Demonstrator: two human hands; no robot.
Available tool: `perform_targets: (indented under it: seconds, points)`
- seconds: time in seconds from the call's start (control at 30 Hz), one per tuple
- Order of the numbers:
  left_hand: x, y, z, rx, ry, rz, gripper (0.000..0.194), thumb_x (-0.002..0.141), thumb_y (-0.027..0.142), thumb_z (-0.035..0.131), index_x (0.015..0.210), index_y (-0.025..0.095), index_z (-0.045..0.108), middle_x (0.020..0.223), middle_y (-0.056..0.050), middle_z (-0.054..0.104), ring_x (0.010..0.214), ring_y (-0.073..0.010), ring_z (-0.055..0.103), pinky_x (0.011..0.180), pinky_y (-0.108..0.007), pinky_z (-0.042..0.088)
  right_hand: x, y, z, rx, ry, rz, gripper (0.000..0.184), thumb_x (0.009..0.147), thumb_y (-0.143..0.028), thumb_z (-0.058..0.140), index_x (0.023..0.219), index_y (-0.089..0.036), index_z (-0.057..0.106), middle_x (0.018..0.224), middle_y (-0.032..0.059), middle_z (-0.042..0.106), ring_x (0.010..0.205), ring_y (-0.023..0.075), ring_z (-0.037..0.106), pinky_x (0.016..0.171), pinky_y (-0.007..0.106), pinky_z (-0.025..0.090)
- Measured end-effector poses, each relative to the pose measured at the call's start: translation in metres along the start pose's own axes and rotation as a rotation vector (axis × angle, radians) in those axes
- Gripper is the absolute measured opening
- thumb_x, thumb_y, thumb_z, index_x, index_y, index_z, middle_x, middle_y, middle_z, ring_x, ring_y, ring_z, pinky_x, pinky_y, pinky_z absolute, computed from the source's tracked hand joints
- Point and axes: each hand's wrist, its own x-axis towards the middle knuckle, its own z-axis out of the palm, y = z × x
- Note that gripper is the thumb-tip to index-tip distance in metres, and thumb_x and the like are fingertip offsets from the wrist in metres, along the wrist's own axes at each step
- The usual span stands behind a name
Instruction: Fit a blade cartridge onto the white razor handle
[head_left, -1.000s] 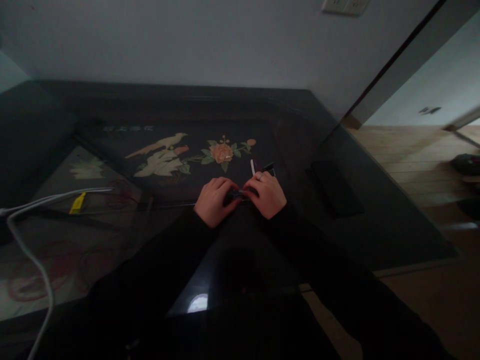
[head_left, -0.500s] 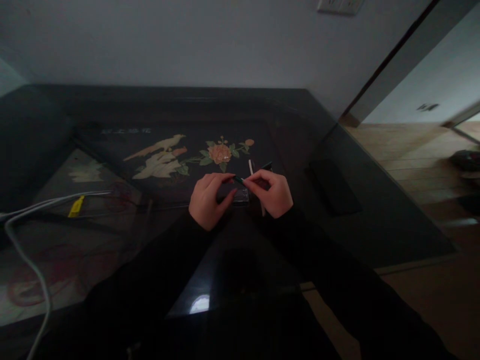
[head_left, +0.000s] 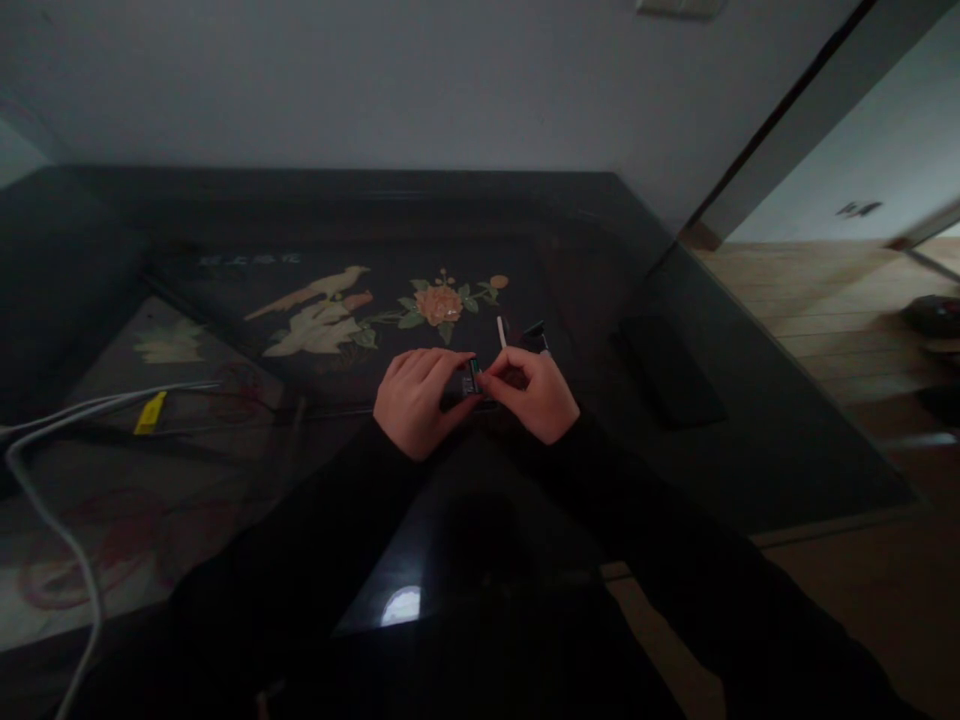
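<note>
My left hand (head_left: 416,400) is closed around a small dark case (head_left: 466,386) with clear-looking slots, on the table in front of me. A small dark-green stick, battery-like (head_left: 474,370), stands at the case between my two hands. My right hand (head_left: 534,393) pinches its near end between thumb and forefinger. The fingers cover much of the case and the stick. Just behind my right hand lie a thin white strip (head_left: 502,331) and a small black piece (head_left: 533,333), whose kind I cannot make out.
The glass-topped table (head_left: 750,460) covers a dark panel with a bird-and-flower picture (head_left: 439,303). A flat black slab (head_left: 670,375) lies to the right. White cables (head_left: 56,520) with a yellow tag (head_left: 151,412) run along the left. A wall (head_left: 337,90) borders the far edge.
Earlier both hands were together on the case. Then they held the green stick sideways above it; now the stick is turned upright and lowered to the case, with the left hand back around the case.
</note>
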Motion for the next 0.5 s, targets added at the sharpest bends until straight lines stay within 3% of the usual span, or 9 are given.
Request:
perform_targets:
  seconds: [0.1, 0.33, 0.43, 0.5]
  points:
    - [0.003, -0.002, 0.001, -0.195, -0.024, -0.083, 0.032, 0.080, 0.037, 0.064, 0.105, 0.017, 0.061, 0.094, -0.008, 0.069, 0.091, -0.0237, 0.063, 0.084, -0.038, 0.047, 0.001, -0.003, -0.006, -0.048, -0.010, -0.046, 0.022, 0.083, -0.031, 0.058, 0.065, -0.017, 0.057, 0.058, -0.0017, 0.056, 0.053, 0.0107, 0.050, 0.054, 0.024, 0.038]
    - [0.009, 0.001, 0.000, -1.151, -0.214, -0.437, 0.040, 0.076, 0.049, 0.065, 0.098, 0.016, 0.062, 0.080, -0.002, 0.064, 0.068, -0.0135, 0.058, 0.065, -0.026, 0.048, 0.001, -0.007, -0.019, -0.050, 0.114, -0.233, 0.008, 0.082, -0.024, 0.064, 0.083, -0.017, 0.068, 0.075, 0.0010, 0.064, 0.067, 0.0127, 0.057, 0.061, 0.025, 0.044]
    - [0.009, 0.004, -0.001, -1.488, -0.301, -0.484, 0.044, 0.072, 0.053, 0.070, 0.092, 0.014, 0.063, 0.077, -0.002, 0.061, 0.065, -0.0111, 0.056, 0.061, -0.023, 0.046, 0.001, -0.005, -0.021, -0.045, 0.085, -0.311, 0.008, 0.081, -0.023, 0.067, 0.086, -0.019, 0.071, 0.077, 0.0015, 0.062, 0.070, 0.0130, 0.056, 0.061, 0.026, 0.044]
    - [0.008, 0.005, 0.000, -1.601, -0.343, -0.487, 0.043, 0.072, 0.052, 0.072, 0.089, 0.013, 0.064, 0.077, -0.002, 0.060, 0.065, -0.0110, 0.056, 0.060, -0.023, 0.046, 0.001, -0.004, -0.021, -0.040, 0.065, -0.317, 0.006, 0.081, -0.023, 0.068, 0.085, -0.019, 0.071, 0.076, 0.0013, 0.060, 0.070, 0.0130, 0.055, 0.061, 0.026, 0.044]
